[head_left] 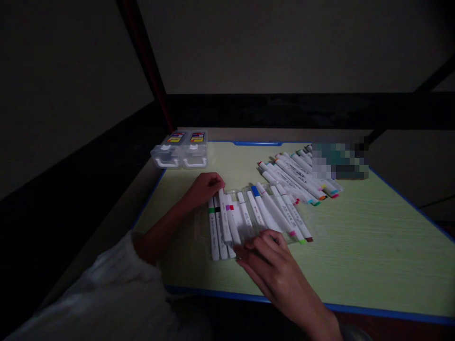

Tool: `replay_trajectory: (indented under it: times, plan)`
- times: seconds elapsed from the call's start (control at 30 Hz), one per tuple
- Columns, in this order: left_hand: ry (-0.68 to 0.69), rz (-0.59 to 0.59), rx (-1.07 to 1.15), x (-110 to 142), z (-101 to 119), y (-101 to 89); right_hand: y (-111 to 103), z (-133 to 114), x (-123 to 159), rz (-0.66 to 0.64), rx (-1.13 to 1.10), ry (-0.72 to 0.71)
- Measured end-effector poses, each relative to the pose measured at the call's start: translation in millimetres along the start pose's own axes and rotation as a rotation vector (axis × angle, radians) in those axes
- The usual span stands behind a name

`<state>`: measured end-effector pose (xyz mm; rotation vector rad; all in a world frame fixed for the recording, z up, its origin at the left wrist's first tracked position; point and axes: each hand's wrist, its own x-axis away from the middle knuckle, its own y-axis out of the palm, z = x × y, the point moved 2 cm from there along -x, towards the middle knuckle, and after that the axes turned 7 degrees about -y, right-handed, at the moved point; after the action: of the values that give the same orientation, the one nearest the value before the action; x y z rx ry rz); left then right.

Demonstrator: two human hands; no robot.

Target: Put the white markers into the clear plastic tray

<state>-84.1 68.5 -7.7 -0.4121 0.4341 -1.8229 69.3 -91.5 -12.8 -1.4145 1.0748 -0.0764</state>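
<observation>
My left hand (205, 189) is closed, its thumb and fingers pinching the upper end of a white marker (224, 218). That marker lies slanted over others in a row, among them one with a green band (213, 232) and one with a black band. My right hand (272, 265) has its fingers bent, the fingertips closed at the lower end of a marker with a red band (232, 225). Under the row is a clear plastic case (202, 227). To the right lie more white markers, one with a blue cap (255, 191).
Behind and to the right, a pile of white markers (298, 175) lies beside a pixelated dark object (341, 161). Two clear plastic boxes with white handles (181, 154) stand at the back left. The pale green table (369, 246) has a blue edge.
</observation>
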Motion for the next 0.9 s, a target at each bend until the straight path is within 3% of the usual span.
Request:
replay_trajectory:
  times: [0.57, 0.7, 0.9]
  plan:
    - [0.098, -0.017, -0.155, 2.2, 2.0, 2.3, -0.8, 0.9, -1.9, 0.028, -0.020, 0.052]
    - [0.206, -0.010, -0.231, 4.8, 4.0, 5.6, -1.9, 0.4, -1.9, 0.033, -0.023, 0.051]
    - [0.328, -0.091, -0.301, 10.5, 9.0, 12.0, -3.8, 0.6, -2.4, 0.048, -0.019, 0.054]
